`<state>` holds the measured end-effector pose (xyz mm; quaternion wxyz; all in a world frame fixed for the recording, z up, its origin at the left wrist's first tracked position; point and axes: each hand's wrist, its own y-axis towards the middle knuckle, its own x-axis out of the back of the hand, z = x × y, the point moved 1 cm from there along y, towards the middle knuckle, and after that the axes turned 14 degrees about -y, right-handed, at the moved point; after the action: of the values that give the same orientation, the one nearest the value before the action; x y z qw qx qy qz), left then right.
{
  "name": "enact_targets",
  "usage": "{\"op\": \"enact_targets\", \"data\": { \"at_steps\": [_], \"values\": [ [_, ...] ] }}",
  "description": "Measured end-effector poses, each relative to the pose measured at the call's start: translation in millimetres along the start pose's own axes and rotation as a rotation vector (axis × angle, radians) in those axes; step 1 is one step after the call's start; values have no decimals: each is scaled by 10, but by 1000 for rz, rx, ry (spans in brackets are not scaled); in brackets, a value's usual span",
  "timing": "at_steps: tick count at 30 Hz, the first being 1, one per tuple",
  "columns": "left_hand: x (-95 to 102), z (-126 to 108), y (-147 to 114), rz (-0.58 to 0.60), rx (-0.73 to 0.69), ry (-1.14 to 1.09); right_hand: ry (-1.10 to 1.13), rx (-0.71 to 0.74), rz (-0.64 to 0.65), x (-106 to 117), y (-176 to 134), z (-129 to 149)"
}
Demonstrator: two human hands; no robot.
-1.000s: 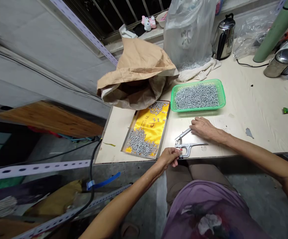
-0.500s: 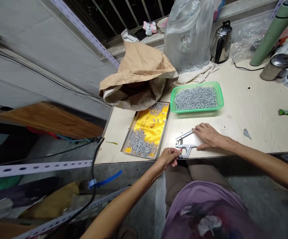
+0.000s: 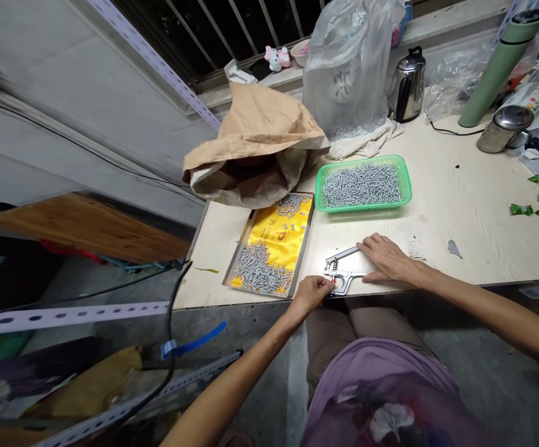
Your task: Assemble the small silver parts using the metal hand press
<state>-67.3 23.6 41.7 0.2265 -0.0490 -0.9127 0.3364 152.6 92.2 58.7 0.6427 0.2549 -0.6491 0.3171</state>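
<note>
Near the table's front edge lie grey metal hand pliers (image 3: 343,279) with a spring between the spread handles and a small red part at the jaw. My right hand (image 3: 385,257) spans the handle ends, fingers over the upper one and thumb by the lower. At the jaw end, my left hand (image 3: 313,292) is pinched closed; what its fingertips hold is too small and hidden to name. Left of it, a shallow tray (image 3: 303,251) lined with yellow cloth (image 3: 279,237) bears piles of small silvery metal pieces (image 3: 262,271). A green plastic basket (image 3: 365,208) full of similar pieces stands beyond.
A large brown paper bag (image 3: 269,121) gapes behind the tray. Farther back are a clear plastic bag (image 3: 346,81), a white cloth (image 3: 367,144), a steel kettle (image 3: 409,84) and a green flask (image 3: 500,74). Green-wrapped sweets (image 3: 521,210) lie at the right.
The view has shifted slightly. My left fingers have closed in tighter at the pliers' jaw; the right hand keeps its place on the handles.
</note>
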Motion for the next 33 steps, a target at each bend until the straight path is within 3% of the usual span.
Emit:
{"op": "enact_targets", "data": {
  "at_steps": [5,14,16,20,24,27,33],
  "values": [
    [-24,33,51,58,173,-242,54,21,5,-28,-6,-55],
    [-36,93,13,24,138,-238,31,-26,6,31,-54,20],
    [-14,119,-9,-40,26,-121,33,-28,22,31,-68,58],
    [-48,76,-59,-225,-434,171,53,-33,9,-14,-100,108],
    [-250,-77,33,-122,-815,342,52,-52,-4,-57,-115,141],
    [-355,-200,176,-3,-917,456,34,-78,-7,-58,-135,163],
    [-329,-386,344,160,-896,717,-24,-170,68,-29,-192,166]
  ]
}}
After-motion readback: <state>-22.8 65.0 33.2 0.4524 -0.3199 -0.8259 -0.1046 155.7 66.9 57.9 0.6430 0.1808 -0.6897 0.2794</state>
